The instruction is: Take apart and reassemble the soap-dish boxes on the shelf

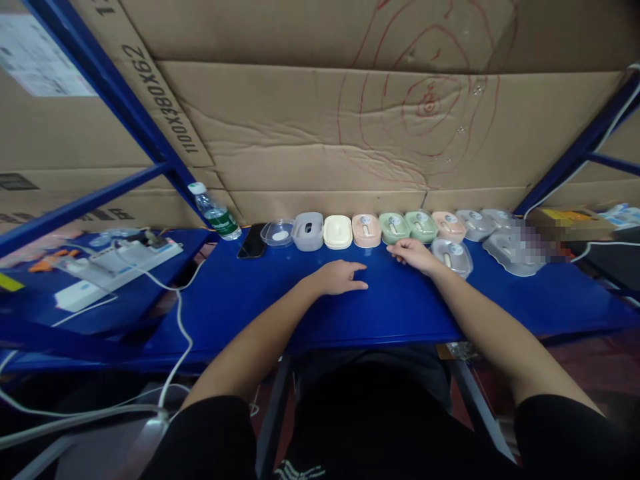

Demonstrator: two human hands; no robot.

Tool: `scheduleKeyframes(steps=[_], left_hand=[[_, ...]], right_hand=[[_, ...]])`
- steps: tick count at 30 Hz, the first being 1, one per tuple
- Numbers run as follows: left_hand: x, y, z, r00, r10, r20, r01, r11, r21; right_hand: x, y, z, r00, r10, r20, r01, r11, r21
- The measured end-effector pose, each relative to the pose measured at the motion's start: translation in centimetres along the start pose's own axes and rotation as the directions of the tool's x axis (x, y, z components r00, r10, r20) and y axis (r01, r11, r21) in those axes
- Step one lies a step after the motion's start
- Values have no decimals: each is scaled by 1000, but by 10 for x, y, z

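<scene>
My left hand (342, 277) is held over the blue table (385, 313), thumb and index finger apart, with nothing between them. My right hand (411, 256) has its fingers pressed together near the front of a green lidded container (395, 228); anything they hold is too small to make out. Left of that container, a pink one (367, 231), a cream one (338, 232), a grey one (309, 231) and a clear lid (278, 233) form a row. Another green container (421, 227) and a pink one (449, 227) continue it rightward. Beside my right wrist lies a grey container (452, 257).
A phone (253, 241) and a water bottle (217, 213) are at the table's left back. More grey containers (476, 225) and a clear plastic piece (510, 253) lie to the right. Cardboard (280, 133) stands behind. A power strip (120, 270) with white cables is far left.
</scene>
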State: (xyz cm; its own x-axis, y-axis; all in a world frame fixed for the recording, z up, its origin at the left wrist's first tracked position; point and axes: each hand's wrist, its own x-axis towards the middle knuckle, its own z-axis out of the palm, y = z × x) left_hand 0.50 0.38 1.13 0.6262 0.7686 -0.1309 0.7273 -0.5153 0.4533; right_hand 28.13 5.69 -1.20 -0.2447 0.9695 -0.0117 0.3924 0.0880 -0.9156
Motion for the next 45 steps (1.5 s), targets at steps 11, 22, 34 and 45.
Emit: scheduleKeyframes(steps=[11,22,34,45], left_hand=[[2,-15,-2,997,-29,-65,31,999,30],[3,-26,0,933,-25,-358,44,998,43],[10,-42,0,861,-201,-467,300,943,146],[12,-43,-2,837,-216,-502,334,929,158]], right_hand=[[-4,8,-62,943,174,283,-170,985,-38],[-12,13,-93,929,261,264,-251,965,-74],[0,12,-64,956,177,234,-142,977,-161],[-2,3,-43,951,149,271,-61,950,-306]])
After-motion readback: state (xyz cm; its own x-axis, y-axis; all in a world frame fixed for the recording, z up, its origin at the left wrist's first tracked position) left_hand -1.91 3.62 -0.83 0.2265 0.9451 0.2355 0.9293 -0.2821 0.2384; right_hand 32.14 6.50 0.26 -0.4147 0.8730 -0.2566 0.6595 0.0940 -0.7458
